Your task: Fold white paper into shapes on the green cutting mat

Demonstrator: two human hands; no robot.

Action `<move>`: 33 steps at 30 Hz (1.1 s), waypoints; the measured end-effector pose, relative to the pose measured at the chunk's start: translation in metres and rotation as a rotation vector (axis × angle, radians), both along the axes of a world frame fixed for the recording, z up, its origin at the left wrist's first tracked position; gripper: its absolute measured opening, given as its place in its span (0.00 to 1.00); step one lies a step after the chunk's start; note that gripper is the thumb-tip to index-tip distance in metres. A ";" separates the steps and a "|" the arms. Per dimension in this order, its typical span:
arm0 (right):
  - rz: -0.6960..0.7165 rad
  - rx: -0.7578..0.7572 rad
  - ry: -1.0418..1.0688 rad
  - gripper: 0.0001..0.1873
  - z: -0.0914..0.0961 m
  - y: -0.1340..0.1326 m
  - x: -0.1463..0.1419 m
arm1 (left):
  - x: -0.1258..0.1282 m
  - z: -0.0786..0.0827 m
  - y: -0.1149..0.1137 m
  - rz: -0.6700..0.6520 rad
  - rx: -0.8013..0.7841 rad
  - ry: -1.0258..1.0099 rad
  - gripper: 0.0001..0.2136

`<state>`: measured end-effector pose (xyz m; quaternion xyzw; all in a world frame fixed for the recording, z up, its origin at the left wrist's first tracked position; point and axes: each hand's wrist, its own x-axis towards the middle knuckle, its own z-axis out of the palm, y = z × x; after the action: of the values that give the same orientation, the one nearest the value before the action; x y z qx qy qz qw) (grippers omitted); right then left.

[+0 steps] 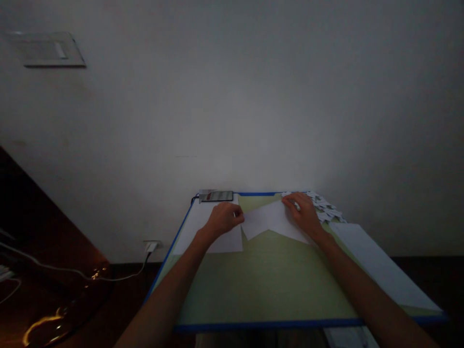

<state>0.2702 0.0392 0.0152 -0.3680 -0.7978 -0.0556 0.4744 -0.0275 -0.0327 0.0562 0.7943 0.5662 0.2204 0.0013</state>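
Observation:
A white sheet of paper [266, 220], which looks partly folded with angled lower edges, stretches between my two hands over the table. My left hand [225, 217] is closed in a pinch at the paper's left end. At its upper right edge, my right hand [303, 212] pinches the same paper between thumb and fingers. Another white sheet [213, 241] lies flat beneath my left hand. Close beyond my right hand is a pile of small folded paper pieces [329, 209]. Part of the held paper is hidden behind my right hand.
The pale green table [264, 290] has a blue edge and stands against a grey wall [239, 106]. A phone [219, 195] lies at the back left. White paper [380, 266] lies along the right side. A charger [150, 247] with a white cable is plugged in at left.

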 end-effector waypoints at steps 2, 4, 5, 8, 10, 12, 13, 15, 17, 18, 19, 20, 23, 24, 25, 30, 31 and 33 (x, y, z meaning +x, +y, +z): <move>-0.002 -0.008 0.003 0.12 -0.002 0.003 0.001 | -0.004 0.002 0.001 0.012 0.016 0.000 0.07; 0.002 -0.014 0.000 0.11 -0.003 0.004 0.001 | -0.007 0.004 0.002 0.016 0.016 -0.003 0.07; 0.000 -0.015 0.004 0.11 -0.003 0.004 0.001 | -0.009 0.004 0.003 0.015 0.011 -0.004 0.07; 0.002 -0.021 0.037 0.11 -0.003 0.004 0.000 | -0.013 0.006 0.005 0.019 -0.006 0.007 0.08; 0.018 -0.041 0.056 0.12 -0.003 0.004 -0.001 | -0.015 0.006 0.006 0.034 -0.002 0.021 0.07; 0.040 -0.069 0.082 0.11 -0.003 0.003 -0.003 | -0.015 0.007 0.006 0.050 0.005 0.025 0.07; 0.052 -0.085 0.100 0.11 -0.003 0.002 -0.004 | -0.015 0.007 0.005 0.056 0.013 0.024 0.06; 0.085 -0.121 0.141 0.11 -0.003 0.001 -0.005 | -0.015 0.007 0.004 0.071 0.032 0.022 0.06; 0.119 -0.156 0.182 0.12 -0.004 0.001 -0.005 | -0.015 0.007 0.003 0.100 0.056 0.012 0.06; 0.133 -0.175 0.203 0.13 -0.004 0.002 -0.005 | -0.016 0.007 0.003 0.117 0.068 0.002 0.06; 0.141 -0.201 0.229 0.14 -0.005 0.003 -0.004 | -0.016 0.006 0.004 0.134 0.077 -0.015 0.06; 0.139 -0.238 0.259 0.15 -0.004 0.004 -0.004 | -0.016 0.004 0.005 0.153 0.091 -0.042 0.06; 0.110 -0.360 0.362 0.17 -0.002 0.010 -0.010 | -0.014 -0.001 0.009 0.218 0.199 -0.173 0.08; 0.105 -0.391 0.386 0.18 -0.001 0.012 -0.013 | -0.012 -0.003 0.009 0.224 0.258 -0.205 0.09; 0.112 -0.411 0.399 0.18 0.000 0.014 -0.018 | -0.010 -0.004 0.010 0.217 0.315 -0.215 0.10; 0.198 -0.540 0.481 0.18 0.000 0.017 -0.047 | -0.005 -0.014 0.013 0.183 0.402 -0.211 0.20; 0.211 -0.556 0.507 0.18 -0.002 0.016 -0.051 | -0.005 -0.017 0.015 0.191 0.375 -0.245 0.21; 0.241 -0.585 0.553 0.17 -0.007 0.015 -0.055 | -0.007 -0.024 0.021 0.239 0.304 -0.348 0.23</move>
<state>0.2150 0.0541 0.0078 -0.3923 -0.6598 0.3301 0.5494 -0.0346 -0.0119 0.0321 0.6628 0.6077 0.4349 -0.0470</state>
